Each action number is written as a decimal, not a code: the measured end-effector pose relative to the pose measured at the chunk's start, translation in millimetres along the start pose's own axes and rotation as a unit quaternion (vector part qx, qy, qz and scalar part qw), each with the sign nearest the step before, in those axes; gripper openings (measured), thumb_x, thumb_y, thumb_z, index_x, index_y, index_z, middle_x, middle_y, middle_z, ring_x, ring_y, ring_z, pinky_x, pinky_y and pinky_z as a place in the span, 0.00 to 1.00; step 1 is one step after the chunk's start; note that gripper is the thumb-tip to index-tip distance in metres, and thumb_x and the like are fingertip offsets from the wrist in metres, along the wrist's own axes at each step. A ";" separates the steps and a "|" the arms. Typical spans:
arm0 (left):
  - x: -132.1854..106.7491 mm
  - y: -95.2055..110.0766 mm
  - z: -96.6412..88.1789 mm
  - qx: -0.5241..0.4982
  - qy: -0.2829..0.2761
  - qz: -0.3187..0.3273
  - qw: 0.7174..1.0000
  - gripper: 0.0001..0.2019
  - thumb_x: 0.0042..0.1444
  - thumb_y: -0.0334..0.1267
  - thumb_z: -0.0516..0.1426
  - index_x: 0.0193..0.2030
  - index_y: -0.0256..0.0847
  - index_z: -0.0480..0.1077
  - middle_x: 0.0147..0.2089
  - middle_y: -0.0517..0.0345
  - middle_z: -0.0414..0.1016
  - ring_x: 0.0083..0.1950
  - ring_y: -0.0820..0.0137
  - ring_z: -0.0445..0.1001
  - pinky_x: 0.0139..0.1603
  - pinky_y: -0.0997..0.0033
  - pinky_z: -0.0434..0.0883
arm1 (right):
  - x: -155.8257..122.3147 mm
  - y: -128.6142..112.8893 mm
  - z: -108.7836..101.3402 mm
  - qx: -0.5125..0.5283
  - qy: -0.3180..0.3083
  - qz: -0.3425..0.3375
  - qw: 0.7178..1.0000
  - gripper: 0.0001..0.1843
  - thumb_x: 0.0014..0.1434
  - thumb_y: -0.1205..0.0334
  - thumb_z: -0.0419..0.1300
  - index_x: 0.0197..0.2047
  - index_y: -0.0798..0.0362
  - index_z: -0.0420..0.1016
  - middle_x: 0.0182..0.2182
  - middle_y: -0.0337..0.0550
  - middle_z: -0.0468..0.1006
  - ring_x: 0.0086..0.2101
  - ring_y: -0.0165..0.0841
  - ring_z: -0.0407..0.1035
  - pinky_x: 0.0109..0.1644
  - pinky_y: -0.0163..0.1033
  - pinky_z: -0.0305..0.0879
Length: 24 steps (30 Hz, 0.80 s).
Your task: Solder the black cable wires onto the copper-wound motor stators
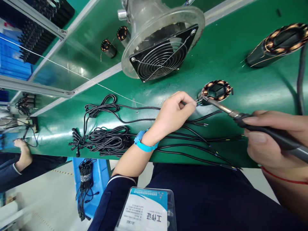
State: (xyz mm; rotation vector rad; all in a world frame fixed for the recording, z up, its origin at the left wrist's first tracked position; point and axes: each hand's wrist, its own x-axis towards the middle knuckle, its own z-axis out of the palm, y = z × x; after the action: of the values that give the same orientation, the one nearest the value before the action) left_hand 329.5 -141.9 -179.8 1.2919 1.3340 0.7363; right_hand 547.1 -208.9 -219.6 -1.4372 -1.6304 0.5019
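Note:
My right hand (pixel 271 138) is wrapped around a soldering iron (pixel 240 119). The iron's metal tip reaches the near left rim of a stator with copper windings (pixel 216 90), which stands upright on the green bench. At the stator's left side my left hand (pixel 178 109) is closed in a pinch, with thin wire ends (pixel 198 102) showing at the fingertips. Whether these belong to the black cable (pixel 144 107) running behind the hand, I cannot tell. A thin white strand (pixel 108 88) runs from the upper left towards the same hand.
A fume hood with a fan (pixel 163 59) hangs over the bench. More stators (pixel 261 54) stand at right and behind the hood. Coiled black cables (pixel 108 139) lie at left; a blue bin (pixel 99 173) sits below. A co-worker's hand (pixel 22 147) is far left.

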 end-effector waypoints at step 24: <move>-3.7 1.6 1.8 -0.021 0.018 -0.014 1.000 0.09 0.58 0.29 0.57 0.27 0.40 0.64 0.22 0.67 0.62 0.22 0.81 0.59 0.23 0.77 0.58 | 15.6 -23.4 -12.4 0.059 -0.103 -0.033 0.992 0.06 0.61 0.55 0.61 0.41 0.43 0.76 0.37 0.41 0.79 0.30 0.33 0.74 0.37 0.44 0.74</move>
State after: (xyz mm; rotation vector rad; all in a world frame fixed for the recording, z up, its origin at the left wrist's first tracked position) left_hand 331.0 -145.5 -177.7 1.2299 1.3563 0.7660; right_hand 544.4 -203.1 -189.5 -1.2742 -1.7731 0.7151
